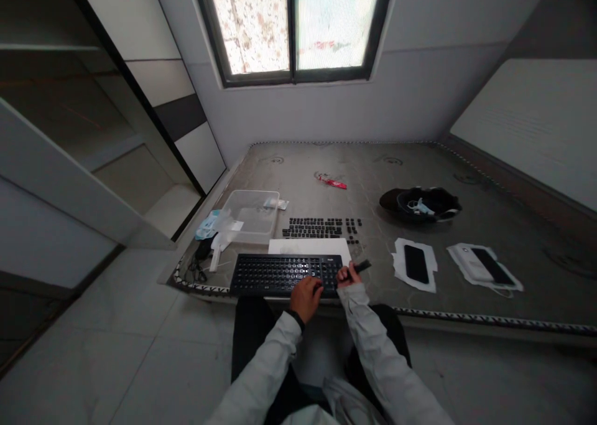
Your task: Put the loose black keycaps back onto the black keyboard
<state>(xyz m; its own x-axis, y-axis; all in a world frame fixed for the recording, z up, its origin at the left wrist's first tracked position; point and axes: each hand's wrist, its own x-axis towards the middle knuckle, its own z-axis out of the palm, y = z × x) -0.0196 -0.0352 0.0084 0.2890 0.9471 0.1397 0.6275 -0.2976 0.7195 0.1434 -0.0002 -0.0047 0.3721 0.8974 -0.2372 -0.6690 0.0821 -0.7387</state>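
A black keyboard (pixel 280 274) lies at the near edge of a grey mattress-like surface (pixel 466 238), with many keys removed so pale switch spots show. My left hand (pixel 305 295) rests on the keyboard's near right part, fingers curled on the keys. At the keyboard's right end, my right hand (pixel 349 275) grips a small black tool (pixel 361 266) that points right. Rows of loose black keycaps (pixel 321 227) lie behind a white sheet (pixel 310 246) just beyond the keyboard.
A clear plastic tub (pixel 254 213) and crumpled wrappers sit at the left. A red packet (pixel 332 182) lies further back. A black bowl-shaped item (pixel 420 204) stands to the right, with two dark phones on white cloths (pixel 416 263) (pixel 487 266) nearer.
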